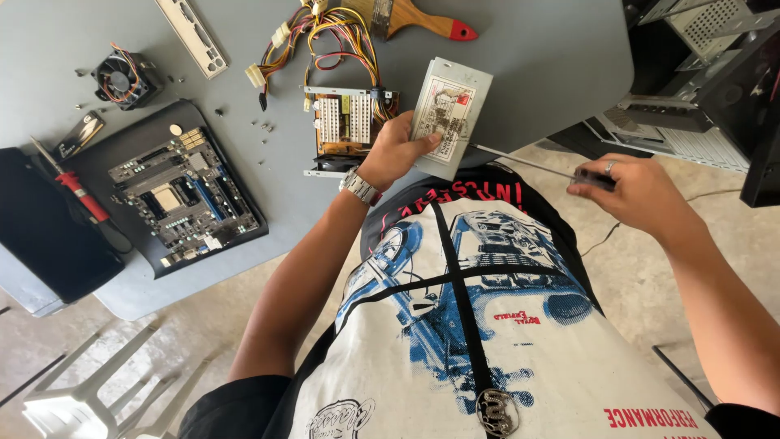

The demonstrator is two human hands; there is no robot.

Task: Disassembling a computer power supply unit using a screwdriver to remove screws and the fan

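My left hand [395, 149], with a metal watch on the wrist, grips the grey metal cover of a power supply [452, 114] and holds it tilted at the table's near edge. My right hand [630, 191] holds a screwdriver [536, 164] by its dark handle; the thin shaft points left and its tip touches the cover's lower edge. Just left of the cover lies the opened power supply body [345, 126], its circuit board exposed, with a bundle of yellow, red and black cables [325, 36] running away from it.
On the grey table [552, 57] lie a motherboard [175, 195] on a black mat, a red-handled tool [77, 191], a cooler fan [122, 79], a metal port plate [193, 36], a wooden brush [422, 20] and loose screws. An open computer case [699, 73] stands at right.
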